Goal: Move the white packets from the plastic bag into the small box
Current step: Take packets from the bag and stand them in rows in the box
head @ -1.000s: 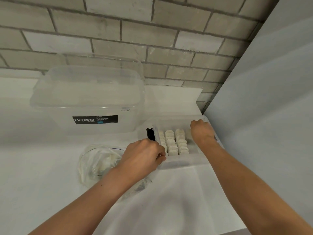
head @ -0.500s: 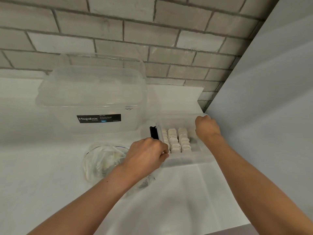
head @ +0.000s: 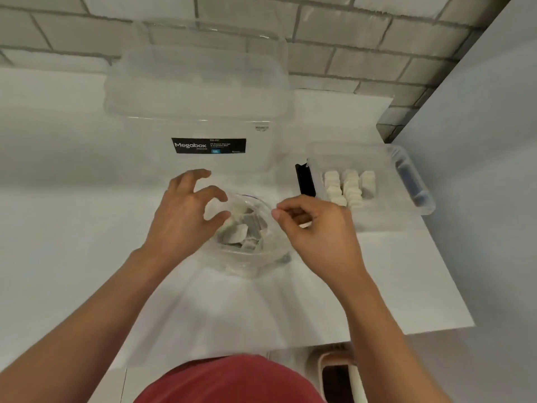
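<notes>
The clear plastic bag point(head: 247, 261) lies open on the white table in front of me, with several white packets point(head: 236, 235) inside. My left hand point(head: 180, 216) is at the bag's left rim, thumb and fingers curved with a gap between them. On the right rim, my right hand point(head: 319, 237) pinches the bag's edge between thumb and index finger. To the right stands the small clear box point(head: 406, 161), lid off, holding rows of white packets point(head: 348, 186) in its left half.
A large clear lidded tub labelled Megabox point(head: 200, 97) stands behind the bag against the brick wall. The small box has a black latch point(head: 305, 180) on its left end. A grey wall closes off the right side. Below the table edge stands a bin point(head: 337, 376).
Both hands left the small box and came back to the plastic bag. The camera tilted down, bringing the bag to the centre.
</notes>
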`<state>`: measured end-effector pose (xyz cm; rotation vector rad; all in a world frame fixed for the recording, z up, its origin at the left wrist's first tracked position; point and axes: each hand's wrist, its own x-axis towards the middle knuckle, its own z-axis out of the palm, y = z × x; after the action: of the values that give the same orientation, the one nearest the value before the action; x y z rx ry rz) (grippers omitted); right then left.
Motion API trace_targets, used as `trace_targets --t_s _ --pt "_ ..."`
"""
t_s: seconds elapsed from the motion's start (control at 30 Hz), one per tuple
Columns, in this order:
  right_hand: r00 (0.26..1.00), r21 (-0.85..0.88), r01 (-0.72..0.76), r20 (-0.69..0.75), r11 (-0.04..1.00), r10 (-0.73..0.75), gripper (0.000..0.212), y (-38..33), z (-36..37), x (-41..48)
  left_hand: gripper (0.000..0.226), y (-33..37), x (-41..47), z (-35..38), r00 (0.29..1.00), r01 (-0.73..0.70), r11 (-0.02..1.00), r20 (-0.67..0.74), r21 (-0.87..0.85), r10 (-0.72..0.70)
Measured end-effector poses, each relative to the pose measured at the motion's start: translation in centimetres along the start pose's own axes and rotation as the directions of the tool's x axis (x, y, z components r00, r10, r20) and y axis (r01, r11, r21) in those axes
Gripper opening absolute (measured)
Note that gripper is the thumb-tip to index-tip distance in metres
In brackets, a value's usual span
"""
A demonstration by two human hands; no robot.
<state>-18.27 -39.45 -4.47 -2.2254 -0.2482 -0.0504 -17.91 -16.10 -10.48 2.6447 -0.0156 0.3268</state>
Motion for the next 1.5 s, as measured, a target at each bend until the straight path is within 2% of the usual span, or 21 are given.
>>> trace_targets --t_s 0.1,0.2,0.3,0.4,0.47,0.57,0.67,0.77,0.87,0.97,1.0,1.07,1.13,1.17,1.3,1.43,1.5 --pt "0.988 -0.21 0.099 0.134 0.973 -0.071 0.011 0.6 4.3 -0.5 0.021 -1.4 -0.8 0.4 0.991 0.099 0.988 0.098 -0.118 -0.088" --pt "0.975 -0.388 0.054 0.219 0.92 0.035 0.015 1.6 7.1 -0.4 0.043 -2.1 -1.0 1.3 0.963 0.177 0.977 0.227 -0.119 -0.147" --pt "0.967 -0.431 -0.095 0.172 0.897 0.186 0.027 2.0 8.6 -0.3 0.071 -3.0 -0.7 1.9 0.934 0.168 0.984 0.329 -0.059 -0.139" --pt "0.946 -0.43 -0.231 0.11 0.873 0.304 0.038 1.6 9.7 0.0 0.076 -3.7 -1.0 2.2 0.925 0.101 0.989 0.376 -0.104 -0.054" --pt "0.932 -0.447 -0.287 0.072 0.847 0.354 0.034 1.2 10.6 0.1 0.079 -3.6 -1.4 2.1 0.931 0.062 0.988 0.364 -0.143 -0.006" --pt "0.938 -0.455 -0.299 0.019 0.838 0.345 0.013 0.6 11.3 -0.1 0.079 -3.6 -2.0 1.6 0.94 0.027 0.983 0.34 -0.182 0.037" --pt "0.973 -0.49 -0.222 -0.051 0.843 0.226 0.014 0.1 10.1 -0.8 0.078 -4.1 -2.4 1.3 0.945 -0.004 0.983 0.322 -0.183 0.063" --pt "0.994 -0.587 -0.112 -0.078 0.802 0.082 0.016 0.1 8.2 -1.3 0.077 -4.6 -2.7 1.1 0.95 -0.047 0.991 0.3 -0.124 0.083" --pt "0.992 -0.583 -0.095 -0.12 0.807 0.03 0.01 0.2 7.2 -1.5 0.067 -4.6 -2.7 0.9 0.976 -0.196 0.981 0.097 0.0 0.195" --pt "0.99 -0.557 -0.095 -0.136 0.825 0.023 0.006 0.4 7.2 -1.9 0.039 -3.6 -2.5 0.8 0.927 -0.365 0.931 -0.094 -0.009 0.363" --pt "0.99 -0.553 -0.093 -0.14 0.828 0.018 0.006 0.4 7.2 -2.1 0.029 -3.2 -2.4 0.8 0.901 -0.428 0.904 -0.093 -0.019 0.424" --pt "0.989 -0.544 -0.094 -0.149 0.834 0.014 0.006 0.5 7.3 -2.5 0.018 -2.5 -2.0 1.2 0.874 -0.481 0.876 0.053 -0.028 0.482" --pt "0.988 -0.53 -0.103 -0.154 0.842 0.024 0.006 0.6 7.3 -2.8 0.019 -2.4 -1.6 2.2 0.865 -0.449 0.893 0.237 -0.03 0.442" --pt "0.987 -0.522 -0.108 -0.156 0.846 0.03 0.006 0.6 7.4 -3.0 0.021 -2.6 -1.5 2.7 0.859 -0.441 0.898 0.282 -0.016 0.427" --pt "0.985 -0.499 -0.103 -0.174 0.861 0.017 0.005 0.8 7.1 -3.2 0.024 -3.0 -0.7 3.8 0.864 -0.44 0.898 0.278 0.008 0.421" --pt "0.984 -0.483 -0.081 -0.18 0.872 -0.009 0.005 0.7 6.6 -3.0 0.014 -3.2 0.1 4.2 0.809 -0.521 0.853 0.305 -0.022 0.502" --pt "0.982 -0.479 -0.062 -0.184 0.875 -0.031 0.004 0.7 6.4 -2.8 0.013 -3.5 0.3 4.3 0.809 -0.526 0.85 0.289 -0.031 0.512"
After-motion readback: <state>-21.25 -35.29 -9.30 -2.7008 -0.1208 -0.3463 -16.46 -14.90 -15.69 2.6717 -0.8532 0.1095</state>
